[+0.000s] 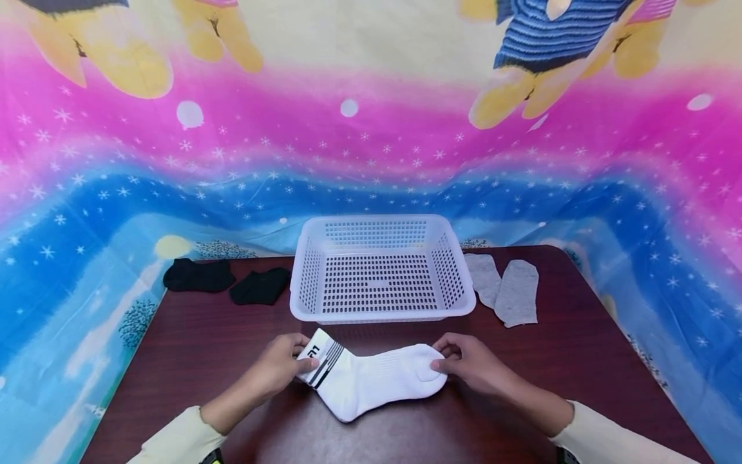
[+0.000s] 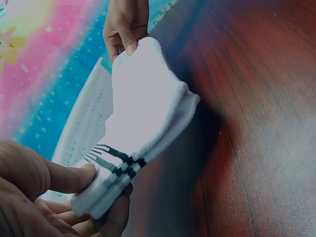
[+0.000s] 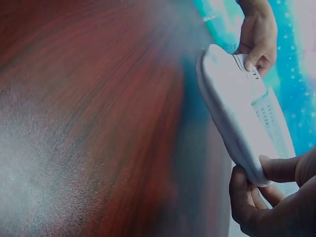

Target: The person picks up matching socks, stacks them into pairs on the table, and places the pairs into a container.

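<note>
A pair of white socks [image 1: 377, 377], one laid on top of the other, is stretched between my two hands in front of the basket. The cuff bears black and grey stripes and dark lettering. My left hand [image 1: 284, 364] pinches the cuff, thumb on top and fingers beneath. At the toe end, my right hand [image 1: 472, 362] pinches the socks between thumb and fingers. Both layers show in the left wrist view, where the socks [image 2: 140, 94] are held above the table. Seen from the right wrist, the toe of the socks [image 3: 232, 113] sits between thumb and fingertips.
A white perforated plastic basket [image 1: 382, 316] stands at the back middle of the dark wooden table [image 1: 232, 335]. Two black socks [image 1: 199, 276] lie left of it, two grey socks [image 1: 518, 293] to its right. A colourful printed cloth [image 1: 371, 129] hangs around the table.
</note>
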Available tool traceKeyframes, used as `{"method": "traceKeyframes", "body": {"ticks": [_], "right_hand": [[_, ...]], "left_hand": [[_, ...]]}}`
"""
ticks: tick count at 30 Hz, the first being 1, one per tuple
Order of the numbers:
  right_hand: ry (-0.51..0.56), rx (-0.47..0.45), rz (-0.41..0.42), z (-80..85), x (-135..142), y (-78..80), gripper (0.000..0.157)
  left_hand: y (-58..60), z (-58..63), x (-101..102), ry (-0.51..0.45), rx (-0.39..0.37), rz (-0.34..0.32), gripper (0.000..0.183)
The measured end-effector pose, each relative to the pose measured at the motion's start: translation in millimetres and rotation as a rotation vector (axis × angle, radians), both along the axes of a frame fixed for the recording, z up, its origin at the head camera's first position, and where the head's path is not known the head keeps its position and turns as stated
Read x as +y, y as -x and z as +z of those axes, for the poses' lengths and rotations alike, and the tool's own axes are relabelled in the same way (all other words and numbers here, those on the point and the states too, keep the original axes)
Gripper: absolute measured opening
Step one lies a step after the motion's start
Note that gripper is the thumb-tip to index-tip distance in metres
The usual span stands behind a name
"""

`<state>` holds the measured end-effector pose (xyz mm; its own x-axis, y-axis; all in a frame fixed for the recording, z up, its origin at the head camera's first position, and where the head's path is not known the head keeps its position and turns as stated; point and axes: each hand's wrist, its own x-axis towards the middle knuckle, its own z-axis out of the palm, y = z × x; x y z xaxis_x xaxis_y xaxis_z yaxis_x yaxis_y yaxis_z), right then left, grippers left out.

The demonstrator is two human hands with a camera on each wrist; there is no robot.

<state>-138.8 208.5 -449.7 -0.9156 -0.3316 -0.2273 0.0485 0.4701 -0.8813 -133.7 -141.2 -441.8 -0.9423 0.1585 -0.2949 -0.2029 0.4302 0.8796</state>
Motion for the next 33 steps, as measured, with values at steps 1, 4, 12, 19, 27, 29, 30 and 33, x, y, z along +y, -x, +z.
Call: {"method": "traceKeyframes", "body": {"ticks": [1, 4, 12, 19, 27, 29, 30, 33], "right_hand": [[0.013, -0.003, 0.009, 2.7, 0.8, -1.1, 0.027], [0.028, -0.004, 0.03, 11.1, 2.7, -3.7, 0.027], [0.029, -0.013, 0.097, 40.0, 7.2, -8.2, 0.029], [0.025, -0.062, 0.096, 62.6, 14.9, -8.4, 0.033], [0.219, -0.246, 0.051, 83.4, 19.9, -3.7, 0.042], [0.217, -0.229, 0.054, 90.7, 20.5, -1.5, 0.043], [0.218, -0.22, 0.057, 94.3, 20.6, -0.2, 0.043], [0.218, -0.194, 0.052, 104.5, 20.4, 4.6, 0.043]], "left_hand": [[-1.3, 2.9, -0.8, -0.016, -0.013, -0.007, 0.024], [-4.8, 11.7, -3.8, -0.058, -0.041, -0.033, 0.025], [-7.2, 40.6, -11.0, -0.119, -0.066, -0.142, 0.027], [-4.3, 59.6, -16.4, -0.161, -0.093, -0.178, 0.033], [-0.1, 81.6, -16.9, -0.19, -0.117, -0.16, 0.041], [1.5, 88.1, -16.1, -0.193, -0.117, -0.146, 0.043], [2.4, 91.5, -15.9, -0.19, -0.114, -0.136, 0.044], [6.1, 101.4, -15.8, -0.166, -0.094, -0.109, 0.043]]}}
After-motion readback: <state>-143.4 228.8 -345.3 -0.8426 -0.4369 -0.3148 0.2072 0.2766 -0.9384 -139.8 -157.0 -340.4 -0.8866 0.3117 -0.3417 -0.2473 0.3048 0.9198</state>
